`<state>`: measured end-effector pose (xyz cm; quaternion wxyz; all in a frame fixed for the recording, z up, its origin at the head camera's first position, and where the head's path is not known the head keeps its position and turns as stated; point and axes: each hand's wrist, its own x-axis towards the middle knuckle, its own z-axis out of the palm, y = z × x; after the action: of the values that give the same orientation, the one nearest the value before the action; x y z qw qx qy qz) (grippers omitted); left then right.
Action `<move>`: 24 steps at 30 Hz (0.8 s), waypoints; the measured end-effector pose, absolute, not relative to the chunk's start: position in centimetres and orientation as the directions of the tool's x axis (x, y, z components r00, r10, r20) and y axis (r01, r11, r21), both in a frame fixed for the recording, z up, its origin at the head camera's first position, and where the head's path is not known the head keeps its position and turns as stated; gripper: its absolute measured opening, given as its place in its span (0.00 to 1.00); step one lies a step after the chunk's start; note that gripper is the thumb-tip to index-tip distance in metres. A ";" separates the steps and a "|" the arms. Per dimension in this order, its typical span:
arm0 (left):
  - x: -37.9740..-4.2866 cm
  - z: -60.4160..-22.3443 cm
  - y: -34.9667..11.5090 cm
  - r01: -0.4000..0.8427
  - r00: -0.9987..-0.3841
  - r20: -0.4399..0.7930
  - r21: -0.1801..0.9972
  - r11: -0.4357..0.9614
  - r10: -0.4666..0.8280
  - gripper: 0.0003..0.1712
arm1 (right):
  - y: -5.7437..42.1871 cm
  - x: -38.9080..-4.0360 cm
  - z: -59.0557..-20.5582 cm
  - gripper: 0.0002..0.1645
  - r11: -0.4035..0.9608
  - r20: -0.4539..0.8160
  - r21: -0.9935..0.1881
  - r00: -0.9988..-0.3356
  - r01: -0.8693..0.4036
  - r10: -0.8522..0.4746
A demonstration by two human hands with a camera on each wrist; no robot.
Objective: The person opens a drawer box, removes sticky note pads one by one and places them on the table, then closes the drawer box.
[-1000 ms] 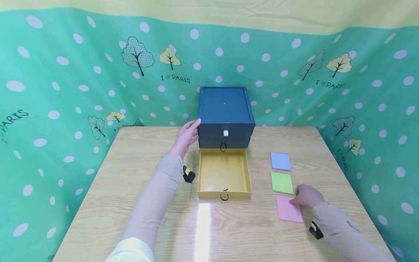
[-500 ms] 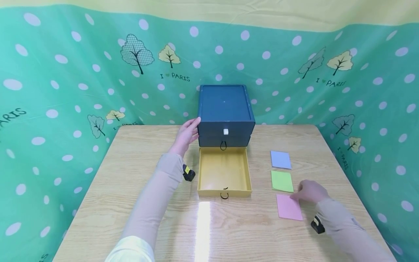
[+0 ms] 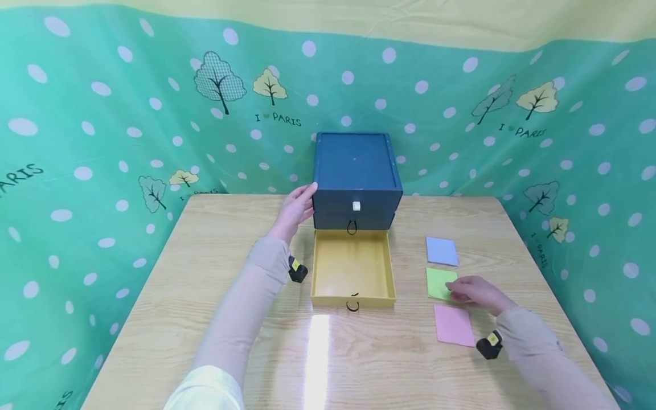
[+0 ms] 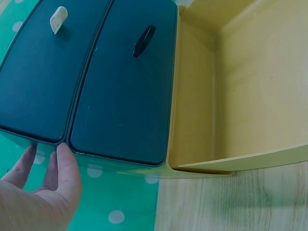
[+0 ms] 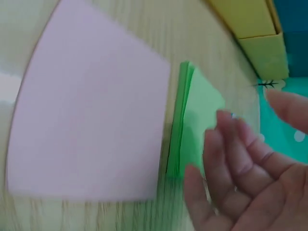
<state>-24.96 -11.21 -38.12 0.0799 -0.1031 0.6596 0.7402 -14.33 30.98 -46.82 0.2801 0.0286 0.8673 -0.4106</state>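
Observation:
My left hand (image 3: pixel 294 212) steadies the left side of a dark blue drawer unit (image 3: pixel 357 162) in the head view. The left wrist view shows its thumb and fingers (image 4: pixel 69 171) resting against the casing by the seam between the two blue drawers. Below them, a yellow drawer (image 3: pixel 353 300) is pulled out and holds nothing. Over the right part of a green sticky note pad (image 3: pixel 435 282) is my right hand (image 3: pixel 479 293), its fingers loosely bent with nothing between them. A pink sticky note pad (image 3: pixel 454 326) lies in front of the green one.
Behind the green pad lies a blue sticky note pad (image 3: pixel 442 251). A white knob (image 3: pixel 356 206) and a black loop handle (image 3: pixel 352 227) stick out from the blue drawer fronts. A polka-dot curtain (image 3: pixel 246 154) hangs along the back and sides of the wooden table (image 3: pixel 215 239).
My right hand has left the pink pad and moved back and left over the green pad. My left hand keeps its place against the drawer unit.

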 end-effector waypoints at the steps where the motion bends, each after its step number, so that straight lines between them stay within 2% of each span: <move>1: -24.9 -38.1 -11.2 -0.257 -0.965 -0.261 0.959 -0.118 -0.018 0.37 | 30.9 -14.4 -46.9 0.27 0.615 -0.513 -0.730 -0.833 0.299 -0.205; 5: -24.8 -38.1 -11.2 -0.254 -0.966 -0.257 0.960 -0.116 -0.013 0.37 | 30.7 -14.8 -47.2 0.28 0.438 -0.493 -0.834 -0.811 0.336 -0.315; 12: -25.0 -38.0 -11.1 -0.246 -0.968 -0.249 0.963 -0.106 -0.021 0.37 | 29.6 -15.3 -46.8 0.13 0.159 -0.385 -0.921 -0.781 0.355 -0.492; 19: -25.1 -38.0 -11.1 -0.245 -0.969 -0.247 0.965 -0.098 -0.017 0.37 | 26.8 -15.3 -45.4 0.11 0.146 -0.394 -0.916 -0.772 0.373 -0.499; 24: -25.0 -38.0 -11.2 -0.246 -0.969 -0.248 0.965 -0.094 -0.017 0.37 | 24.9 -15.4 -44.9 0.13 0.103 -0.342 -0.931 -0.738 0.351 -0.581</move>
<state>-24.96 -11.20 -38.02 0.0780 -0.0982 0.6684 0.7332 -15.43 24.86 -44.94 0.3510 -0.0882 0.6543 -0.6640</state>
